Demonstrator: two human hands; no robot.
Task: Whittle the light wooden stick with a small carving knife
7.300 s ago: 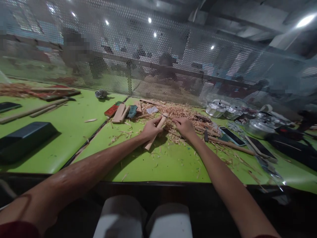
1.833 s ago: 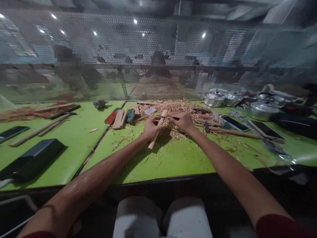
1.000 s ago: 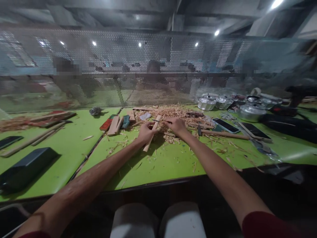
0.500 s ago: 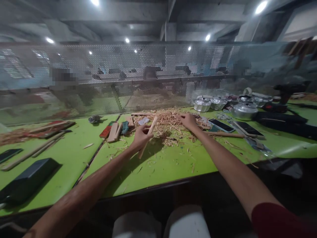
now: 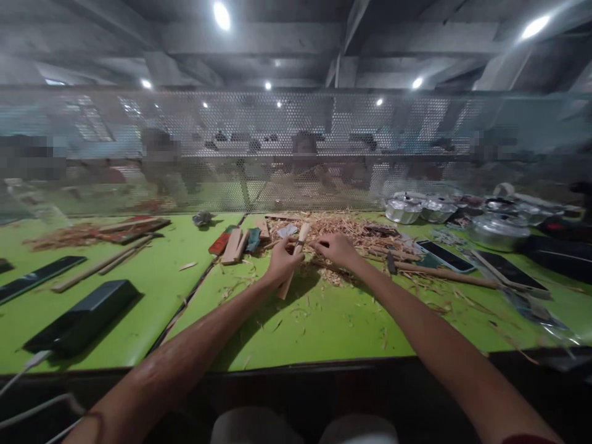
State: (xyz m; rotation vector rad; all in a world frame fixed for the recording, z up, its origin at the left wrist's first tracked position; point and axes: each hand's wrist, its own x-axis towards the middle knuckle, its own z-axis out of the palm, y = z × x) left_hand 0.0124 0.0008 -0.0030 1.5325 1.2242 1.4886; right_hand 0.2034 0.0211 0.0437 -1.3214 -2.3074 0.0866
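My left hand (image 5: pixel 283 262) is wrapped round a flat, pale wooden strip (image 5: pixel 303 233), held tilted above the green table; its upper end rises past my fingers and its lower end shows below them. A thin dark mark or piece lies across the strip by my fingertips. My right hand (image 5: pixel 337 250) is close on the right, thumb and fingers pinched; whatever they hold is too small to make out. Behind both hands spreads a heap of wood shavings (image 5: pixel 345 225). A hammer (image 5: pixel 444 274) lies right of my right hand.
Wooden blocks (image 5: pixel 232 245) stand left of my left hand. Two phones (image 5: pixel 446 256) and several silvery metal pots (image 5: pixel 498 232) are at the right. A black box (image 5: pixel 86 314) with a white cable lies front left. A perforated screen (image 5: pixel 277 179) closes off the back.
My right hand has come from the shavings toward the strip in my left hand. The view has turned slightly left, so the table things appear further right.
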